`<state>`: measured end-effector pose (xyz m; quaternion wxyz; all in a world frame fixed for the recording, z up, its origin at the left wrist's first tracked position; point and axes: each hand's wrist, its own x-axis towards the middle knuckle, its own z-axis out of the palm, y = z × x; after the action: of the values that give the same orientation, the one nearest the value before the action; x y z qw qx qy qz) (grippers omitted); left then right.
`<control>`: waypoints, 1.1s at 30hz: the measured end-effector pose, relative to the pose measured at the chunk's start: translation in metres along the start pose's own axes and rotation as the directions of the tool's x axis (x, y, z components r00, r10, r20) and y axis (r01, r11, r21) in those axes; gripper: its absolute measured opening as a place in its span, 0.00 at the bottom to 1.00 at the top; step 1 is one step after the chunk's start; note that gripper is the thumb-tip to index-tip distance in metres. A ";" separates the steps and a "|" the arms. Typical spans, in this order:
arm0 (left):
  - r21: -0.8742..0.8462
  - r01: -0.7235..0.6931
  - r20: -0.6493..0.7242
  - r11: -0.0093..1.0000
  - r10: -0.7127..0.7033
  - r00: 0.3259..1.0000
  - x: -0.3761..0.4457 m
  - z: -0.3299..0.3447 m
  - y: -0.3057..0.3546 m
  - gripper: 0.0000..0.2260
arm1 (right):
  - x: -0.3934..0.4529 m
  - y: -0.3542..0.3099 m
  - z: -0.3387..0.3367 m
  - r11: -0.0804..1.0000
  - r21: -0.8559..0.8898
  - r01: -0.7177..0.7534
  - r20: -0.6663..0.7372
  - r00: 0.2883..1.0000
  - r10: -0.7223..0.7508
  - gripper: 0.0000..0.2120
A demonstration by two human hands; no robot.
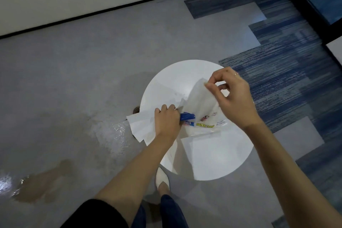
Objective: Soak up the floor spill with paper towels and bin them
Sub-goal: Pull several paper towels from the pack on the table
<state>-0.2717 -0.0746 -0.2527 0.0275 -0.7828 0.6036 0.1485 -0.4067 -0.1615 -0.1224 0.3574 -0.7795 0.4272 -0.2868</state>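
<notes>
- One round white tabletop (212,163) stood before the person, and both hands worked above it.
- One paper towel pack (201,126) lay on that tabletop, a clear wrapper with blue and yellow lettering, between the two hands.
- The left hand (167,120) was clenched round a bunch of loose paper towels (140,127); I counted at least two sheets by their edges, hanging out past the tabletop's left rim.
- That same left hand sat right against the blue end of the pack.
- The right hand (231,96) was up higher, thumb and forefinger pinching the top corner of one single sheet (199,100), the other fingers loosely curled.
- That sheet ran down from the pinch into the pack, lifted clear of the tabletop at its upper end.
- One ring showed on the right hand.
- The spill (42,181) lay on the grey floor (92,61) well to the left of the tabletop: one brownish puddle near the lower left.
- A second wet patch (114,135) glistened closer in, just beside the hanging towels.
- One pale shoe (162,178) was planted on the floor under the tabletop's near edge.
- Blue patterned carpet (288,72) took over on the right side.
</notes>
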 end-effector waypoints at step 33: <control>0.112 0.023 0.122 0.993 -0.037 0.992 -0.003 0.007 -0.006 0.10 | 0.007 0.006 -0.031 0.950 0.265 -0.164 -0.119 0.972 0.201 0.10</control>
<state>-0.2683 -0.0690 -0.2595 0.1101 -0.7783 0.5963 0.1628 -0.4289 -0.1797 -0.1079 0.4472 -0.6616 0.4822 -0.3602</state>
